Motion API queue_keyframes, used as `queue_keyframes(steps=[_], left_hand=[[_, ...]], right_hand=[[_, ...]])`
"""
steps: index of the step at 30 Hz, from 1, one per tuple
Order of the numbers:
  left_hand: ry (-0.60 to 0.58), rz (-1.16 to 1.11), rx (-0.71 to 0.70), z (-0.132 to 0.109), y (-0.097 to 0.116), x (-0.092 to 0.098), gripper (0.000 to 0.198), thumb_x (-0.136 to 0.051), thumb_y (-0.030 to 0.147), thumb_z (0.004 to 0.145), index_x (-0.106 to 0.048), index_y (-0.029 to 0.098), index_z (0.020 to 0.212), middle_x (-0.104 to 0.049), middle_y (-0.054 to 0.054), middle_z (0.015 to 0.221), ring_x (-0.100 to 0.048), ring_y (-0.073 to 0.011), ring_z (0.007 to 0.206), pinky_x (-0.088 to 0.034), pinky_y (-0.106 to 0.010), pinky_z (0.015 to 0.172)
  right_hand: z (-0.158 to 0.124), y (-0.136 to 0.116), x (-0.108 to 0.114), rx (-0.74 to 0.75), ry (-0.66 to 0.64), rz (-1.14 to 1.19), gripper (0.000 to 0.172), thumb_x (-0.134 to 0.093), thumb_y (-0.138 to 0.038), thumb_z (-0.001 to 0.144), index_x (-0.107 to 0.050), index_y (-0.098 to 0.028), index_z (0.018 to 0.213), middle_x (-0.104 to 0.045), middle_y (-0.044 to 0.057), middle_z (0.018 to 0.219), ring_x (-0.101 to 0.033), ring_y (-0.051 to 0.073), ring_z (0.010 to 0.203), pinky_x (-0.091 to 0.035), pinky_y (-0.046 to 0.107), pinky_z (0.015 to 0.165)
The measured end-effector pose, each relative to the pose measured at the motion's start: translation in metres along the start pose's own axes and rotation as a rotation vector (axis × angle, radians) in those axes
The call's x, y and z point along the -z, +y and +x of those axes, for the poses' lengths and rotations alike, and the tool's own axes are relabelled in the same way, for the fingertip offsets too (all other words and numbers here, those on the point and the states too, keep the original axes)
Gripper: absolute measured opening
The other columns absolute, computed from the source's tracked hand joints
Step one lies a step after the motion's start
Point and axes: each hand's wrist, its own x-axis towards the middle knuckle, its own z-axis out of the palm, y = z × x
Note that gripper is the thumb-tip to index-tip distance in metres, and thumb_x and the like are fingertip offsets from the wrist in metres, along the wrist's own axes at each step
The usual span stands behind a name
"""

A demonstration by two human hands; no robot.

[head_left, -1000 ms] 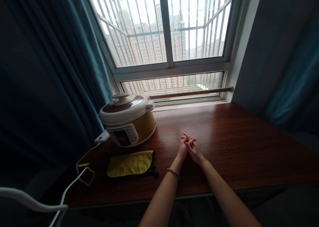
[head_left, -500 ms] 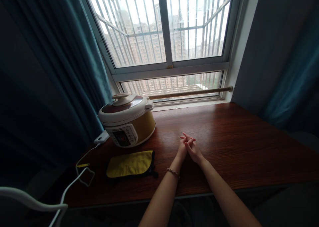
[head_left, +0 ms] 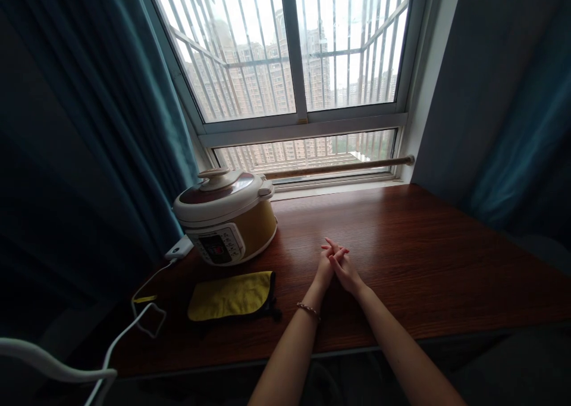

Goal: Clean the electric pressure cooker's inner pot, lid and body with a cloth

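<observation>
My left hand [head_left: 324, 268] and my right hand [head_left: 349, 273] are clasped together above the wooden table [head_left: 419, 251], their fingers loosely interlaced. No object shows between them. A braided bracelet [head_left: 308, 311] is around my left wrist. Left of my hands lies a folded yellow cloth [head_left: 232, 297] with dark edging, apart from them. Behind the cloth stands an electric pressure cooker [head_left: 227, 216] with a white lid, a gold-coloured side and a control panel on its front. Its lid is on.
A white power strip [head_left: 179, 248] sits left of the cooker, and its white cable [head_left: 120, 337] loops over the table's left end. Beyond the table is a barred window [head_left: 298, 73] with a horizontal rod [head_left: 339, 168]. A blue curtain [head_left: 147, 126] hangs at the left.
The view has shifted slightly, so the cooker, cloth and window sit a little further left in the picture. My hands stay clasped in nearly the same place.
</observation>
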Motion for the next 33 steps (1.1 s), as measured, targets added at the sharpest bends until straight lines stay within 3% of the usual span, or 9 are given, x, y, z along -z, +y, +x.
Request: queue_keyframes(steps=[18,33], left_hand=[[-0.006,-0.003,0.003,0.003,-0.005,0.001,0.025,-0.061,0.039,0.070,-0.067,0.015,0.074,-0.062,-0.007,0.079,-0.060,-0.0207,0.084,-0.046,-0.032,0.078],[-0.006,0.009,-0.002,-0.002,0.005,-0.001,0.029,-0.060,0.041,0.071,-0.068,0.014,0.077,-0.064,-0.008,0.079,-0.061,-0.0203,0.080,-0.046,-0.034,0.080]], right_hand=[[0.000,-0.002,0.000,-0.008,-0.005,0.006,0.059,-0.035,-0.052,0.088,-0.027,-0.024,0.140,-0.054,0.009,0.122,-0.051,0.022,0.111,-0.037,0.038,0.097],[0.000,-0.003,0.001,-0.012,0.009,-0.014,0.059,-0.035,-0.053,0.088,-0.029,-0.024,0.139,-0.055,0.009,0.121,-0.052,0.022,0.111,-0.037,0.039,0.097]])
